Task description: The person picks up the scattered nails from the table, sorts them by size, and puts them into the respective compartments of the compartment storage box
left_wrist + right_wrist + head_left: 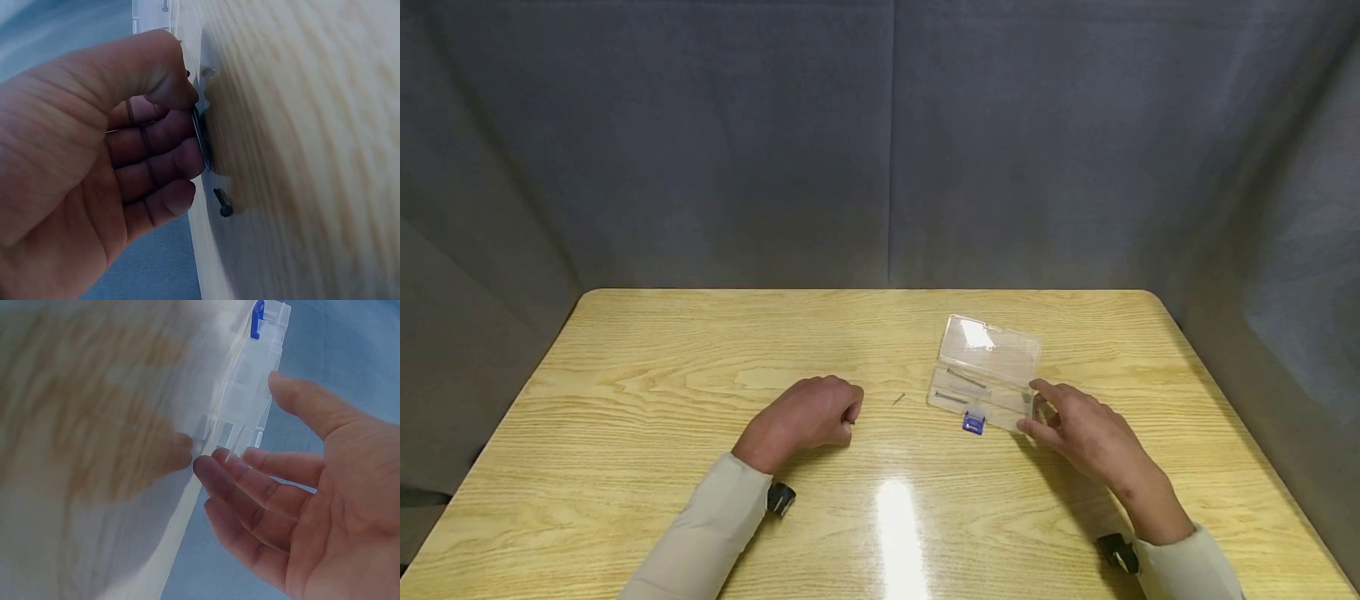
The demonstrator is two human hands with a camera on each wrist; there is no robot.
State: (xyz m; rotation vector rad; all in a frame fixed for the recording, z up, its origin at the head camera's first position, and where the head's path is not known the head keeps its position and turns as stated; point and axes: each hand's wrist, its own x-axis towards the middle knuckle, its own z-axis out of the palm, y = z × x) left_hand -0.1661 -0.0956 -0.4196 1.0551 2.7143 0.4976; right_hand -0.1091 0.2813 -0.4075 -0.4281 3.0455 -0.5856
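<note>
On the desk [625, 433], toward two o'clock from its middle, lies a clear plastic box [988, 371] with its lid thrown back, a blue latch [973, 424] at its near edge and thin metal pins in its compartments. The right hand [1093, 437] sits at the box's four o'clock corner, fingers [250, 481] loosely spread, tips touching that end wall. At the box's nine o'clock, well apart, the left hand [805, 417] curls its fingers [162, 162], thumb and forefinger pinching a thin nail [199, 134]; another small nail [898, 399] lies between hand and box
</note>
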